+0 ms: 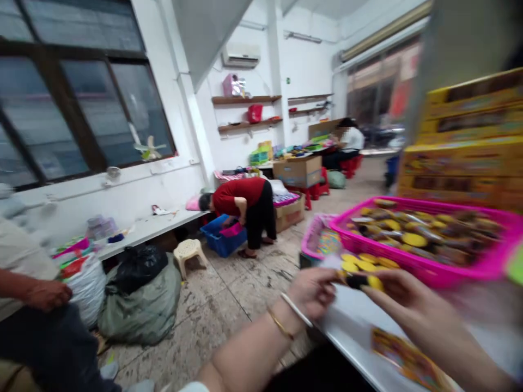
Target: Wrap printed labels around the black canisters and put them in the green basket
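Note:
Above the white table edge, my right hand [412,302] pinches a small black-and-yellow round-ended piece [362,281] between thumb and fingers. My left hand [316,291], with a white and a gold bracelet at the wrist, has its fingers closed at the other end of that piece. Motion blur hides its exact kind. Just behind my hands are several yellow round discs [359,262]. A large pink basket [425,275] holds many similar yellow and dark brown pieces. A colourful printed packet or card [404,356] lies on the white table [351,321] below my right hand.
Yellow printed boxes [461,158] are stacked behind the basket. A smaller pink basket [311,239] stands beside it. A person in red [235,196] bends over a blue tub [223,239]. Another person [26,283] stands at left, near large sacks [141,305] and a stool [190,253].

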Available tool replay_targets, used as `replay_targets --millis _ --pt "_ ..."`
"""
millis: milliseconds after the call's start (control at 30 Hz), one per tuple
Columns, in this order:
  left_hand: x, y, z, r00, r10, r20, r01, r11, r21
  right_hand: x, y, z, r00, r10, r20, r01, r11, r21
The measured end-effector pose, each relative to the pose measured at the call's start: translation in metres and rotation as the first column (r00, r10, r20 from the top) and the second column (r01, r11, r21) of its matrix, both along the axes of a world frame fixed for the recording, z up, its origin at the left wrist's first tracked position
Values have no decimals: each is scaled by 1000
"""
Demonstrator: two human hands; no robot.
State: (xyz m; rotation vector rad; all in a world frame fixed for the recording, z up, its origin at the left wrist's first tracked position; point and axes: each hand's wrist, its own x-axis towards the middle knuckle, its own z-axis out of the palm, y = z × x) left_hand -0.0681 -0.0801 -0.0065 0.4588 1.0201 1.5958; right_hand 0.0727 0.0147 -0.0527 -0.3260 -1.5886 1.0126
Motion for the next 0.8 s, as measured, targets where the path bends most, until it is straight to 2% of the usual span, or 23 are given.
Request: replay_targets --millis 67,167,233,333,400,567,667,733,800 --pt "-4 -5 2 999 36 -8 -36 999 31 8 -16 23 996 -17 86 27 993 -113" --pt "-13 -9 2 999 37 0 -37 995 91 10 -30 46 992 79 96 -56 974 -220" --pt "-19 -13 5 999 -42 -13 43 991 128 9 -36 53 985 146 91 -120 962 -245" --pt "-24 -22 10 964 -242 -113 258 952 163 11 -45 58 966 243 89 -214 943 -256" --pt "-26 -26 11 944 -282 -172 309 938 159 13 -49 61 955 284 88 -254 933 -253" --pt "-30 -25 3 973 -183 -140 200 973 118 13 -46 60 952 281 118 -235 922 -307" --pt "-27 -24 -3 992 -29 -126 38 996 74 9 -45 54 963 233 139 -167 912 -374" --pt "-22 -30 -4 988 62 -141 -54 997 54 8 -50 52 966 198 164 -121 914 -388" --pt "-14 -42 0 977 114 -180 -108 993 45 8 -60 55 961 153 229 -70 939 -336"
